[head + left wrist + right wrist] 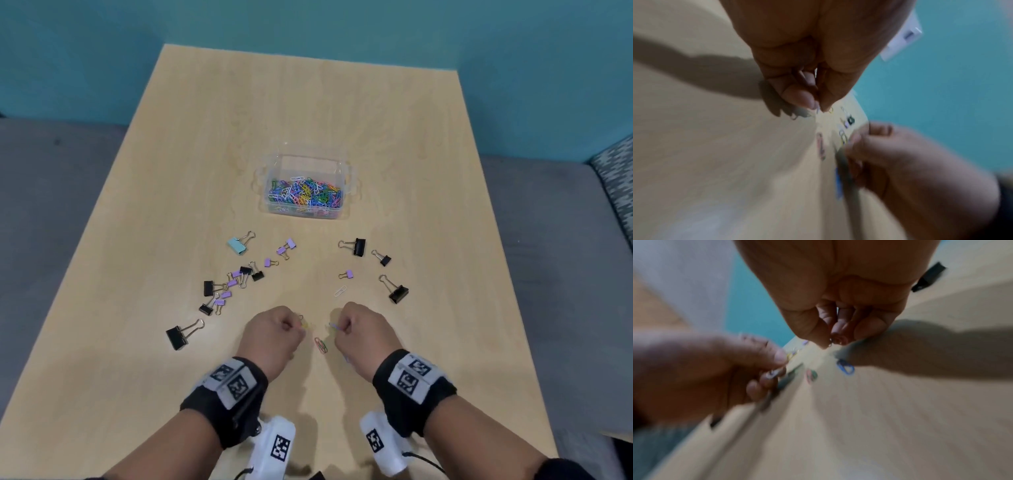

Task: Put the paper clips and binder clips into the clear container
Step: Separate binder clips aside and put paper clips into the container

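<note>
The clear container (pixel 308 158) sits mid-table, holding a heap of coloured paper clips (pixel 305 193). My left hand (pixel 298 325) (pixel 818 106) hovers near the front edge and pinches a few paper clips, one yellow (pixel 304 324). Close beside it, my right hand (pixel 339 327) (pixel 830 341) pinches bluish paper clips (pixel 334 327). Between the hands a red and a green paper clip (pixel 321 344) (pixel 811 375) lie on the wood. A blue paper clip (pixel 845 368) lies under the right hand. A white paper clip (pixel 340 291) lies ahead of it.
Several black, purple and one light-blue binder clips (pixel 236 245) are scattered left of centre, with a big black one (pixel 178 337) nearest the left edge. More black binder clips (pixel 397 293) and a purple one (pixel 347 274) lie at right. The wooden table (pixel 308 102) meets a teal wall.
</note>
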{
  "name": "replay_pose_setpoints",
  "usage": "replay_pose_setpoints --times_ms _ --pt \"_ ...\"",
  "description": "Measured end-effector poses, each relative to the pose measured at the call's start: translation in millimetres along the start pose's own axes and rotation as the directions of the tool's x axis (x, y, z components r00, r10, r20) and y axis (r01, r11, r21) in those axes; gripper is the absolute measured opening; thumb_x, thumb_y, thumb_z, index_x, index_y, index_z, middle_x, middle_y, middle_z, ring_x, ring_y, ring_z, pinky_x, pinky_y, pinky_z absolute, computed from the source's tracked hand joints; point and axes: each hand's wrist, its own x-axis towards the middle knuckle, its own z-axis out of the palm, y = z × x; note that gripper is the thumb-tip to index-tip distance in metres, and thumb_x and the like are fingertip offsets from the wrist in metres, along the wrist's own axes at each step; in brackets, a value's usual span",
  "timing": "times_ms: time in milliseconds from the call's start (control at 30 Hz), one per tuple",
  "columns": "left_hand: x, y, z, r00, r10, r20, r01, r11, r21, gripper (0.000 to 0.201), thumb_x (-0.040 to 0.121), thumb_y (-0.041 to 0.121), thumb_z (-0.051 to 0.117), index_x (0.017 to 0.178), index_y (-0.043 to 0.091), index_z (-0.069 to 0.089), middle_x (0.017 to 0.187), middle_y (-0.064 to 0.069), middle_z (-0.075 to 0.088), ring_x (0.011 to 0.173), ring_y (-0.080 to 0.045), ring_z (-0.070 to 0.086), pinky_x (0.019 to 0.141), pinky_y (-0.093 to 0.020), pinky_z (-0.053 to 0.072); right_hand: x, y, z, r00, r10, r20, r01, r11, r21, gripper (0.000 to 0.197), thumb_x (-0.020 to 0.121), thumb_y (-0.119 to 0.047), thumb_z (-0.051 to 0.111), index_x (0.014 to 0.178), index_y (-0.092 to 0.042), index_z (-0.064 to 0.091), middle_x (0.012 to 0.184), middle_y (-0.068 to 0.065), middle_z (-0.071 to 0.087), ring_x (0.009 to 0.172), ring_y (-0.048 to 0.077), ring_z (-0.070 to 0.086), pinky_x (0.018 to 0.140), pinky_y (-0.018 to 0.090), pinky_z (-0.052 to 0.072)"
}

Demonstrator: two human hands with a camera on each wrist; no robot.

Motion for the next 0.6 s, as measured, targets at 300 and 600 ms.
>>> replay_pose_setpoints --times_ms 300,600 --pt "57 78 -60 1.0 0.003 -0.027 -0.014 0.92 -0.391 0.013 0.078 -0.005 0.062 0.072 0.006 0.061 0.055 -0.009 0.058 0.044 -0.019 0.048 0.049 -0.026 0.036 68 -40 -82 0.992 0.066 -0.103 0.002 0.831 0.557 0.022 0.073 0.006 0.062 0.063 -0.012 0.054 0.051 0.007 0.053 0.042 0.016 0.045 0.045 0.023 0.038" --pt "142 164 -72 0.934 0.319 -0.158 -0.296 0.943 0.155 0.006 0.076 0.011 0.066 0.072 0.016 0.065 0.061 -0.002 0.063 0.054 -0.019 0.059 0.059 -0.03 0.052 166 -107 -133 0.962 -0.069 -0.263 0.105 0.986 0.126 0.006 0.076 -0.012 0.062 0.081 -0.008 0.062 0.075 0.007 0.067 0.062 0.021 0.059 0.065 0.036 0.052"
